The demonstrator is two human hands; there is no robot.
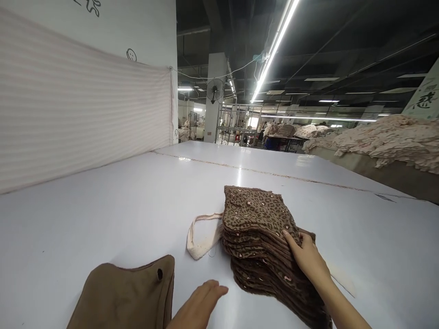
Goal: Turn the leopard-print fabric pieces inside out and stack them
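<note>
Left hand (197, 306) lies flat on the desk (103, 219), grip open, beside a plain brown piece (126, 297). Right hand (308, 258) grips the leopard-print stack (257, 224) at its right edge, mid-desk, beside a cream strip (202, 237). It seems to be sorting layers, and freeing one calls for a finer pinch.

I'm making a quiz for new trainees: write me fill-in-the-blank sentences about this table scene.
The right hand rests on a stack of fabric pieces whose print is ____.
The plain fabric piece beside the left hand is coloured ____.
The cream fabric strip lies on the stack's ____ side.
Missing words: leopard; brown; left.
</note>
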